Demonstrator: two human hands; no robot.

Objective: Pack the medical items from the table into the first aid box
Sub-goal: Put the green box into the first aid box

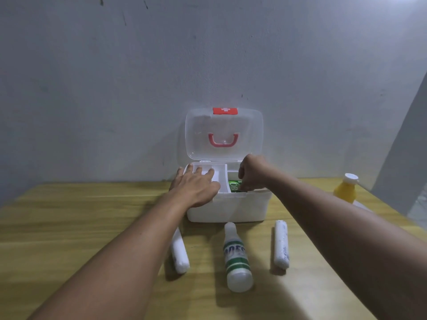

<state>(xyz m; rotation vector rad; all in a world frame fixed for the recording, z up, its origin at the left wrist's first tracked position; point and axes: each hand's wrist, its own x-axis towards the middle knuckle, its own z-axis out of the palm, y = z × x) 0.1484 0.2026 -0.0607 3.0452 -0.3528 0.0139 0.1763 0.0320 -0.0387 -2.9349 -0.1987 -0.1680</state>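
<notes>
Looking down from the head camera, the first aid box [227, 209] is seen at the middle of the wooden table [69, 227], its clear lid [224, 132] standing open against the wall at twelve o'clock. The left hand [196, 185] is laid flat, fingers spread wide, on the white inner tray [208, 174] at the box's nine o'clock side. The right hand [251, 174] is curled over the open compartment at three o'clock, fingertips narrowed on a green packet [233, 186]; whether it is gripped or only pressed cannot be told. The step in hand is judged to be the seating of this packet while the tray is steadied. Three items are left unpacked at six o'clock of the box: a white roll [179, 255] partly under the left forearm, a green-striped bottle [236, 255] lying on its side, and a second white roll [281, 245]. A yellow bottle [345, 190] stands at three o'clock near the table's right edge. Next, a release and a reach back toward six o'clock are called for. Little room is left beside the tray, whereas open table is offered at nine o'clock.
</notes>
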